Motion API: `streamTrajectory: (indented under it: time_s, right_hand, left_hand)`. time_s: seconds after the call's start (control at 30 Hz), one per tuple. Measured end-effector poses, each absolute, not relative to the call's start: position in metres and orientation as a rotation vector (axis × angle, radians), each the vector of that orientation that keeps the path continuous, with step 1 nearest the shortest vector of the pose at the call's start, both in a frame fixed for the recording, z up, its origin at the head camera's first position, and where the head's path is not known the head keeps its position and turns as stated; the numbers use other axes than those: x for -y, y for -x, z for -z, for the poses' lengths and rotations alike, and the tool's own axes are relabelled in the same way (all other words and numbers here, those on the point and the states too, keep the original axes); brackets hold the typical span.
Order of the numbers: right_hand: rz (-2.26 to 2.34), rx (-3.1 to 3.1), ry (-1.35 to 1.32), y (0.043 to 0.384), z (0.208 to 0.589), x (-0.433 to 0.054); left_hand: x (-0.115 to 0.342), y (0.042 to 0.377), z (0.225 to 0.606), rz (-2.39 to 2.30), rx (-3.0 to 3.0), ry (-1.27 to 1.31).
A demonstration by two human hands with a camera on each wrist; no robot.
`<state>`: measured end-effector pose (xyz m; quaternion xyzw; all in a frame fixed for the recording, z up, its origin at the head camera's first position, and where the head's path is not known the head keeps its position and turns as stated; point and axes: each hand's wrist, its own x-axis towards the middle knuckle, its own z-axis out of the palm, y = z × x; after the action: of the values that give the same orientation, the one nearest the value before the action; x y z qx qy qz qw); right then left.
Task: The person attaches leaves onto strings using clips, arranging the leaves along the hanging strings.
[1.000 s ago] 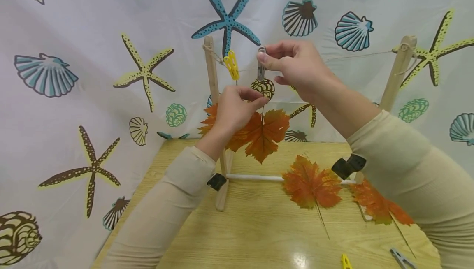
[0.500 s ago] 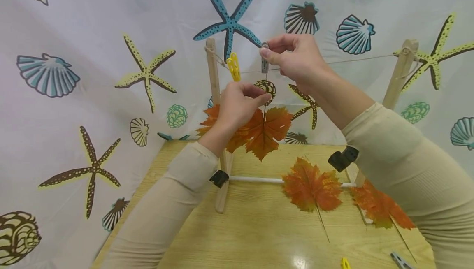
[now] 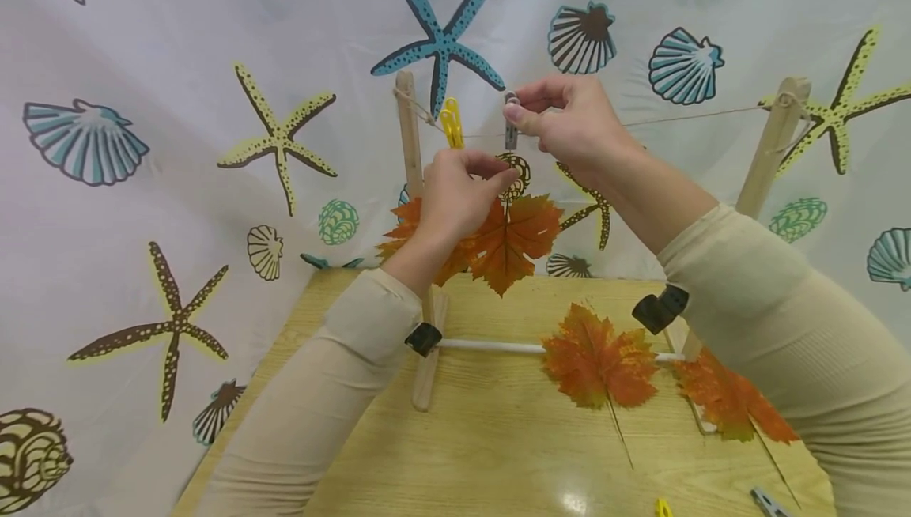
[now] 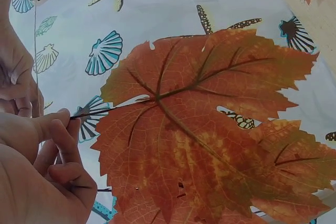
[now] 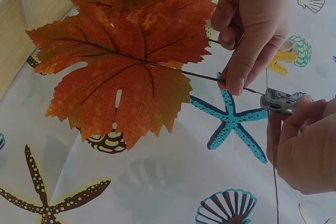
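My left hand point(image 3: 463, 193) pinches the thin dark stem of an orange artificial maple leaf point(image 3: 508, 244) between thumb and fingertips. The leaf hangs below the fingers, overlapping another orange leaf point(image 3: 400, 228) behind it. Above, my right hand point(image 3: 572, 118) holds a grey clothespin point(image 3: 511, 126) by its upper end. In the right wrist view, the lower end of this clothespin point(image 5: 278, 102) is at the string point(image 5: 274, 182), and the stem tip reaches it. A yellow clothespin point(image 3: 451, 123) sits on the string just to the left.
The string runs between two wooden posts point(image 3: 409, 133), point(image 3: 772, 145). A white rod point(image 3: 491, 345) joins them low down. Two more orange leaves point(image 3: 598, 359), point(image 3: 733, 398) lie on the wooden table point(image 3: 498, 438). A yellow clothespin point(image 3: 663, 507) and a grey one point(image 3: 767, 501) lie at the front.
The right hand with the grey clothespin rose slightly, then came down a little. The left hand and its leaf have shifted slightly up. Both hands keep their grip.
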<state>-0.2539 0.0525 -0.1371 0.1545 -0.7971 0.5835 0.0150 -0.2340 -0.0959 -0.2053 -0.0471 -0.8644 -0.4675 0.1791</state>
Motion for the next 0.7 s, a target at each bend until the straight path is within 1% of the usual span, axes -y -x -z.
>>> streamTrajectory:
  time_s: [0.3, 0.53, 0.7]
  right_hand:
    - [-1.812, 2.479, -0.468, 0.2565, 0.1377, -0.0526]
    - [-1.682, 2.570, -0.512, 0.2556, 0.1389, -0.0520]
    - [-1.670, 2.597, -0.522, 0.2553, 0.1404, -0.0527]
  left_hand:
    - [0.0943, 0.2358, 0.2051, 1.338, 2.441, 0.111]
    - [0.0960, 0.2377, 0.2044, 1.359, 2.411, 0.109]
    - [0.0979, 0.2389, 0.2073, 1.380, 2.398, 0.120]
